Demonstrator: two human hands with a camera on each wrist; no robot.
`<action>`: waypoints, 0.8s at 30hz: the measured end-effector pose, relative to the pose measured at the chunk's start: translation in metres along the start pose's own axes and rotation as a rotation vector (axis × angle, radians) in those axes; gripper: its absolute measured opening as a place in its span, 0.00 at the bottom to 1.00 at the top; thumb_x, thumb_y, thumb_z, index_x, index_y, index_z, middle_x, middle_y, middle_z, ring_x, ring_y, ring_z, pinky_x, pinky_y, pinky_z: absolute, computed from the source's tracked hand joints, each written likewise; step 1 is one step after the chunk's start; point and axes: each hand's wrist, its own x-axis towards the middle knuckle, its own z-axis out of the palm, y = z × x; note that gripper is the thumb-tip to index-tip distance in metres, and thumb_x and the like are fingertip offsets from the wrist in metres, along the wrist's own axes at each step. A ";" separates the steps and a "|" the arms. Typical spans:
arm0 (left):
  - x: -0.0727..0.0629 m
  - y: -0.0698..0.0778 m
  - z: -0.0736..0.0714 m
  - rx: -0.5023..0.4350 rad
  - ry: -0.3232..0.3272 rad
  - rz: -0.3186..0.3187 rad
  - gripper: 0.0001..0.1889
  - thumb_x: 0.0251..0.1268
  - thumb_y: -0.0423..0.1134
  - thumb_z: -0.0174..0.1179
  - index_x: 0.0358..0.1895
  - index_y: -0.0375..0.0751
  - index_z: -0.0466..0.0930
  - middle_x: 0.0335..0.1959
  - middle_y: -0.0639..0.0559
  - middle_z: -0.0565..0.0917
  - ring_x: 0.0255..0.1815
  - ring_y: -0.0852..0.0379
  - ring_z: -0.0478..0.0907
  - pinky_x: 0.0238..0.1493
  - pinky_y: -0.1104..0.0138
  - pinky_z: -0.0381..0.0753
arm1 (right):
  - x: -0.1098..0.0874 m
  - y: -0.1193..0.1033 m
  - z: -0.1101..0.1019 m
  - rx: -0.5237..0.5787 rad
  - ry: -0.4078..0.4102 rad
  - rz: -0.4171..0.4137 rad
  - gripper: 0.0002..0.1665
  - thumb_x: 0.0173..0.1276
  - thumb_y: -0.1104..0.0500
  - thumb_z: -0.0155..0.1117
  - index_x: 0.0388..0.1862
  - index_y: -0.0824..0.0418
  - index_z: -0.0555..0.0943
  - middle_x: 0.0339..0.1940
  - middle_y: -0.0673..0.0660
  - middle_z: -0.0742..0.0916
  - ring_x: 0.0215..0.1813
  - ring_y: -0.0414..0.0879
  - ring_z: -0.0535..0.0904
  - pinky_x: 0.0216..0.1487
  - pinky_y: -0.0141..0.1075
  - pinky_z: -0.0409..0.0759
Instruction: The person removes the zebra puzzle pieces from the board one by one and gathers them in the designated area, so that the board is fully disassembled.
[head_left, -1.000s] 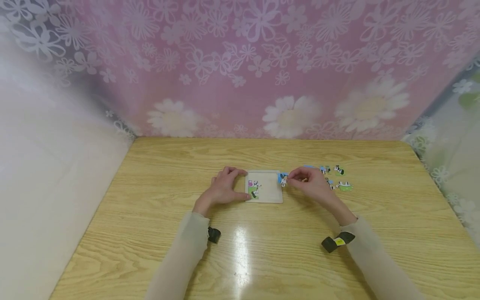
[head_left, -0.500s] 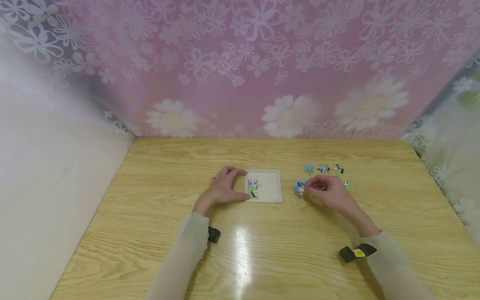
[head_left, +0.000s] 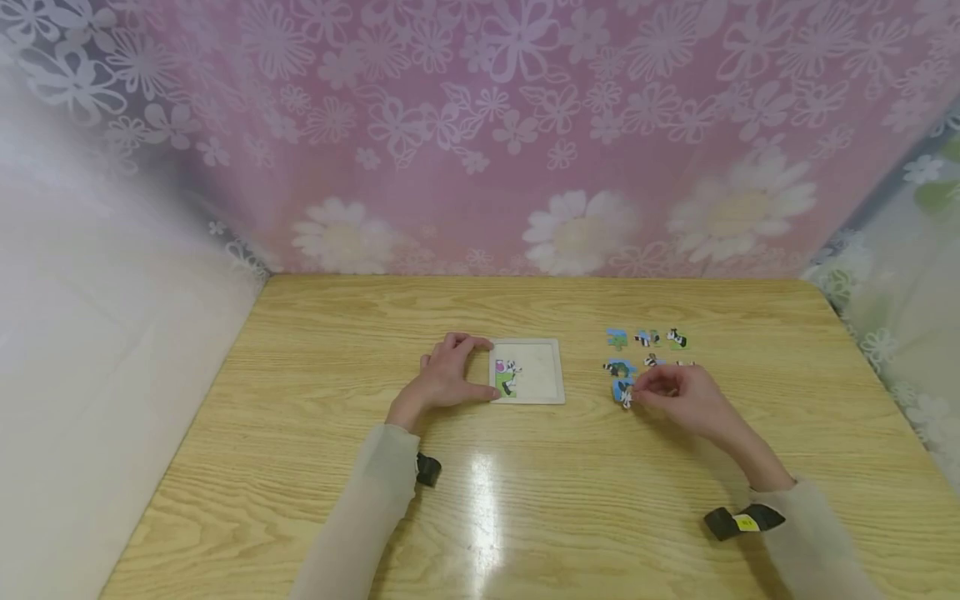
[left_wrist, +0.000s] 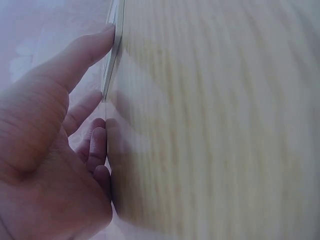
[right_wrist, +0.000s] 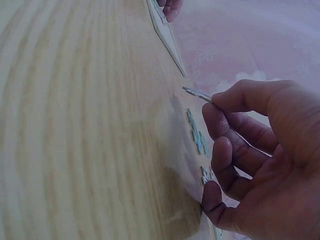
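Note:
A square wooden puzzle tray lies mid-table, with one panda piece in its lower left corner. My left hand rests at the tray's left side, thumb and index finger spread to its two left corners; the left wrist view shows the thumb tip against the tray edge. My right hand pinches a blue, black and white puzzle piece between thumb and index finger, to the tray's right. In the right wrist view this piece is tilted above the table, the other fingers loosely curled below.
Several loose puzzle pieces lie in rows right of the tray, among them a blue-green one and a panda one. Another piece lies just beyond the held one. A flowered curtain hangs behind the wood-grain table.
My right hand has moved right and toward me, carrying the pinched puzzle piece from the tray's right edge to beside the loose pieces. The left hand and tray stay about where they were.

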 end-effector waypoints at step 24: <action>0.000 0.005 -0.003 -0.014 -0.006 -0.016 0.40 0.53 0.56 0.76 0.71 0.60 0.71 0.70 0.48 0.65 0.65 0.43 0.64 0.60 0.49 0.56 | -0.002 0.007 0.006 -0.104 -0.004 0.012 0.07 0.71 0.53 0.70 0.38 0.55 0.87 0.31 0.50 0.88 0.32 0.35 0.78 0.38 0.31 0.74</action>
